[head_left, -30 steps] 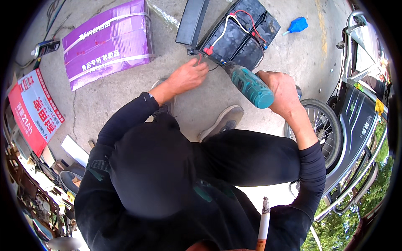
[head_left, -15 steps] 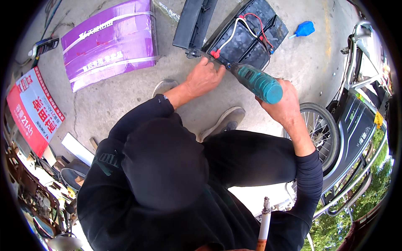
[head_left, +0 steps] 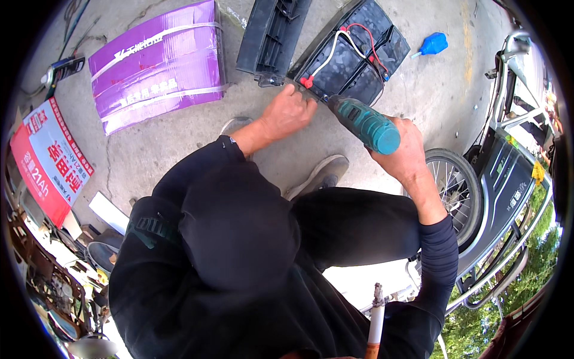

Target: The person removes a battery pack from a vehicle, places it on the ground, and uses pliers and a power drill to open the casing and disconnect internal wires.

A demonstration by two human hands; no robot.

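My right hand (head_left: 402, 146) is wrapped round the handle of a teal cordless drill (head_left: 365, 124). The drill's tip points up and left, at the near left corner of a black battery case (head_left: 350, 57). Closed and knuckles up, my left hand (head_left: 288, 112) is right by that corner; whatever its fingers grip is hidden. Black batteries sit in the case, joined by a white wire (head_left: 326, 58) and a red wire (head_left: 369, 37) with red terminal covers. Beside the case lies a long black plastic cover (head_left: 274, 39), its ribbed inside showing.
A strapped purple carton (head_left: 158, 66) lies left on the concrete floor, near a red and white printed sheet (head_left: 51, 158) and a spray can (head_left: 66, 69). A blue squeeze bottle (head_left: 433, 43) lies right of the case. A two-wheeler's spoked wheel (head_left: 451, 191) stands close to my right arm.
The black cover has shifted left and turned, so more of its ribbed inside shows. My left hand and the drill have moved only slightly.
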